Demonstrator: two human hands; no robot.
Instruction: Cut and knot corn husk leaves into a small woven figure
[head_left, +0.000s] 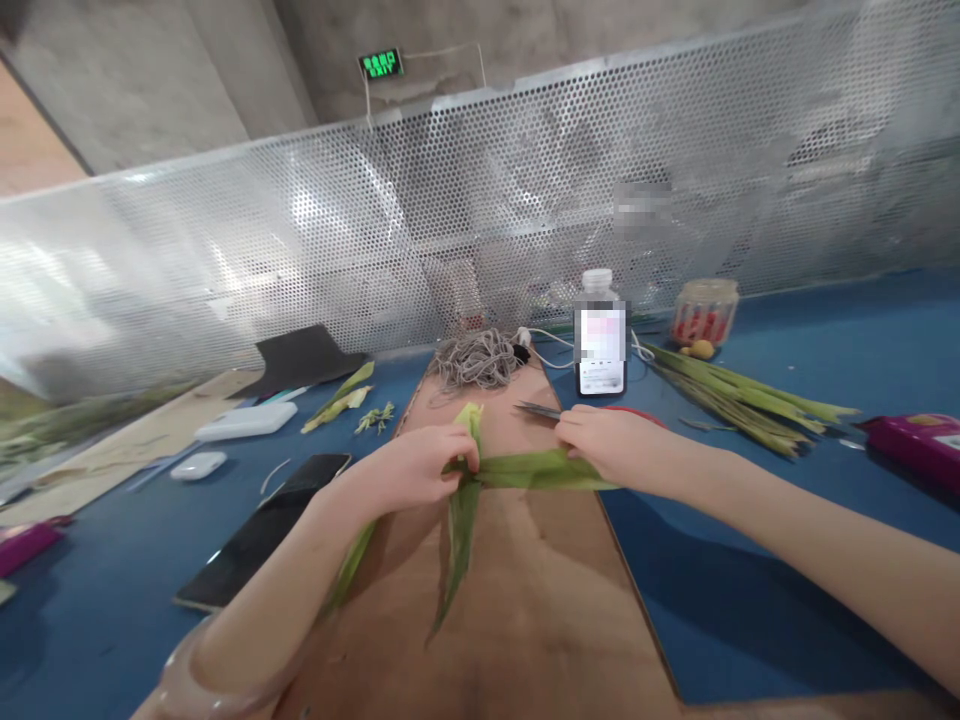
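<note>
Over the wooden board (525,600), my left hand (435,462) is closed on the crossing point of several long green leaves (463,535). One leaf hangs toward me and another runs under my left forearm. A pale yellow-green folded end sticks up beyond my left fingers. My right hand (592,440) pinches a wide green leaf strip (525,469) that stretches sideways between both hands. Scissors lie just beyond my right hand, with their dark blades (538,410) pointing left and the red handle partly hidden behind the hand.
Grey cord (478,360) is heaped at the board's far end. An upright phone (601,350) leans on a bottle, near a jar (705,313) and a leaf bundle (731,395) at right. A dark tablet (262,530) and white cases (246,421) lie left.
</note>
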